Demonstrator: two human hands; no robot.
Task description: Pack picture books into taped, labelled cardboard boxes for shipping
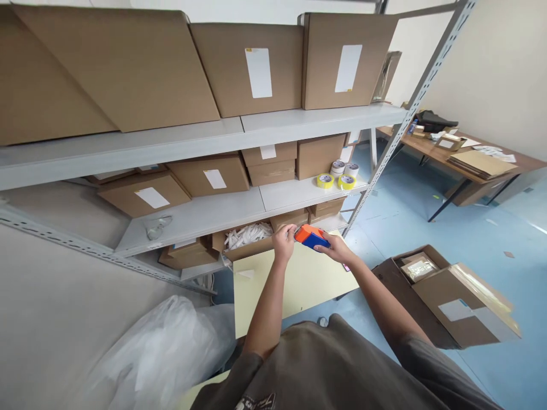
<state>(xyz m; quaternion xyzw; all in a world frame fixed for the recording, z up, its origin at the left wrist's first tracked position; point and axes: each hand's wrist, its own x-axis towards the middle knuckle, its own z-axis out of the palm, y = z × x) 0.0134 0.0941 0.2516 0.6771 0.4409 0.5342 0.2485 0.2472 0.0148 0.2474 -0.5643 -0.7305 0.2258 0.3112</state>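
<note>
Above the pale yellow table, an orange-and-blue boxy object is held between my two hands; its exact kind is not clear. My right hand grips the blue right end, with the thumb along its lower side. At the orange left end, the fingers of my left hand are pinched together against a small greyish part. A phone-like thing with a pink edge lies on the table beside my right wrist, partly covered. Behind my left hand is an open carton of white strips.
A grey metal shelf rack with several cartons stands in front. Tape rolls sit on its middle shelf. Translucent plastic is at lower left, cartons on the floor at right, and a brown desk behind them.
</note>
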